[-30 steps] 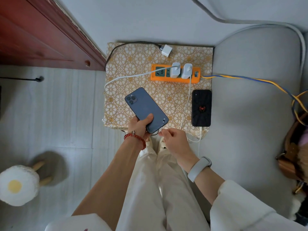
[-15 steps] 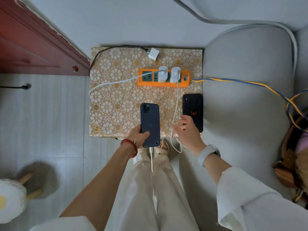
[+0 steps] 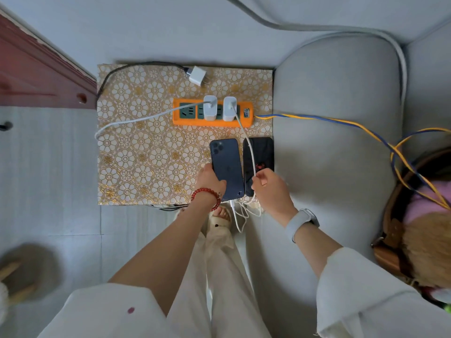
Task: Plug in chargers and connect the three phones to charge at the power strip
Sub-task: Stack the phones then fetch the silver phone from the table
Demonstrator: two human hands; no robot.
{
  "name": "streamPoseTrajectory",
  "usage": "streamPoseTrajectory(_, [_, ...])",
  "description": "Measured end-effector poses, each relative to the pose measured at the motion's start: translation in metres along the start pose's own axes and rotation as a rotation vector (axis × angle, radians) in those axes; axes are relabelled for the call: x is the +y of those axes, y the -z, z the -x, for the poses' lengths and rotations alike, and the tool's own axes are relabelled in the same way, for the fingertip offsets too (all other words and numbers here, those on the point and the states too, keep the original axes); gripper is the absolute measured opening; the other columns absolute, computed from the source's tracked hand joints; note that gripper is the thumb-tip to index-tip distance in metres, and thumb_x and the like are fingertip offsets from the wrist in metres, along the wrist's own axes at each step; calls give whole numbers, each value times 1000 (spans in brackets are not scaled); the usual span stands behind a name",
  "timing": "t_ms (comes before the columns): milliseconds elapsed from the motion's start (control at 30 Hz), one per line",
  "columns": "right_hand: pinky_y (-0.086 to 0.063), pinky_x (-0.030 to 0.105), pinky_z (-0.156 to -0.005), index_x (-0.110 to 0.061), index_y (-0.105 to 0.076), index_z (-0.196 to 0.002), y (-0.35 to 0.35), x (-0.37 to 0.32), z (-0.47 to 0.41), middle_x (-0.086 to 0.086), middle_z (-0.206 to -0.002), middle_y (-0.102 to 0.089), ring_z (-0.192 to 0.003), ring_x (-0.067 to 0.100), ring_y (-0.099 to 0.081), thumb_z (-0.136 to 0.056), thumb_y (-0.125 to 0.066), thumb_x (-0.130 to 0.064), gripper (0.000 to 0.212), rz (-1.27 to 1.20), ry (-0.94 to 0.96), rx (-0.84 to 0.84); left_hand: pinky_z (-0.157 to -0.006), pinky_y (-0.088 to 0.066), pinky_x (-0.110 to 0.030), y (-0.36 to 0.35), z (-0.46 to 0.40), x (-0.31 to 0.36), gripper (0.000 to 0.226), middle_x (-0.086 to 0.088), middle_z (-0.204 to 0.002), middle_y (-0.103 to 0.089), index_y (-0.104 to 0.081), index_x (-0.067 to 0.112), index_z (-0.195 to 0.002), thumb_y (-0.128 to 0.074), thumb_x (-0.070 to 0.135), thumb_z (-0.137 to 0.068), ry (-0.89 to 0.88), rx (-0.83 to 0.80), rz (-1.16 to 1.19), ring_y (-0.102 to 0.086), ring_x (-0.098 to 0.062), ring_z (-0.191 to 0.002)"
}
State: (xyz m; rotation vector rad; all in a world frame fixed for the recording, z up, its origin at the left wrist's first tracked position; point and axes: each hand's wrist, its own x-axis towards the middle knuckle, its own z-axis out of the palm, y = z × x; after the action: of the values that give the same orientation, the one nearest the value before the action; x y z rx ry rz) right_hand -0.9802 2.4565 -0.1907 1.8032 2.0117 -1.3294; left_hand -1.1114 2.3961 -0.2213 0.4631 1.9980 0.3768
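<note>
At 6 o'clock of the patterned mat (image 3: 136,154), near edge: left hand (image 3: 209,181) grips the blue phone (image 3: 227,168), thumb on its back, fingers curled under the left edge. Phone is back-up, camera end at 12 o'clock, white cable plugged into its near end and hanging off the mat edge. Red bead bracelet (image 3: 206,194) on that wrist.

Right hand (image 3: 269,189), just at 3 o'clock of the blue phone, pinches a white cable (image 3: 251,152) between thumb and curled fingers. White watch band (image 3: 301,222) on the wrist. The hand is over the near end of the black phone (image 3: 262,154), which lies flat on the mat, side by side with the blue one. Cannot tell if black phone's port is connected; hand hides it.

Further out at 12 o'clock: orange power strip (image 3: 212,112) with two white chargers plugged in. The pinched cable runs up to the right charger (image 3: 229,109); the left charger (image 3: 210,107) feeds a cable looping off toward 9 o'clock.

Far edge of mat: third white charger (image 3: 198,76), unplugged, lying loose with a black cable (image 3: 127,68) attached.

Strip's blue-yellow cord (image 3: 329,119) exits toward 3 o'clock across the grey cushion (image 3: 336,142).
</note>
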Motion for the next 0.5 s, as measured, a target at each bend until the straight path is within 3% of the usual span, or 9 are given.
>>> streamPoseTrajectory(167, [-52,42,-80,-12,-57,-97,-2,-9,3,13,-96,-69,-90,32,-62,-91,-44,-19,16,33,-6,-68,-100,-40,-43,3,4,1,49,-20,-125,-34,-36,3,-127,-55,9,-82,-108,10,-136,-40,-36,-114])
streamPoseTrajectory(267, [-50,36,-77,-13,-56,-101,-5,-13,8,11,-99,-68,-91,30,-62,-91,-43,-18,17,64,0,-90,-101,-35,-40,21,8,-3,46,-18,-129,-34,-39,7,-128,-52,14,-84,-133,92,-125,-33,-32,-122])
streamPoseTrajectory(400, [-43,30,-75,-12,-47,-118,-11,-32,13,11,-113,-61,-98,28,-58,-90,-45,-12,28,10,38,41,-97,-39,-39,71,15,-17,34,-23,-118,-43,-48,0,-111,-53,0,-78,-271,571,-10,-40,-33,-113])
streamPoseTrajectory(467, [-42,29,-75,-10,-41,-124,-15,-48,17,10,-117,-54,-101,25,-56,-90,-47,-10,35,-33,106,144,-97,-37,-45,101,12,-31,44,-26,-121,-43,-44,0,-114,-53,-2,-71,-302,766,-94,-41,-39,-112])
streamPoseTrajectory(500, [-42,28,-76,-10,-40,-125,-17,-57,20,9,-118,-51,-103,23,-54,-89,-48,-9,37,-45,148,182,-98,-34,-48,117,9,-38,56,-26,-130,-39,-39,5,-123,-54,0,-69,-279,786,-151,-37,-41,-118])
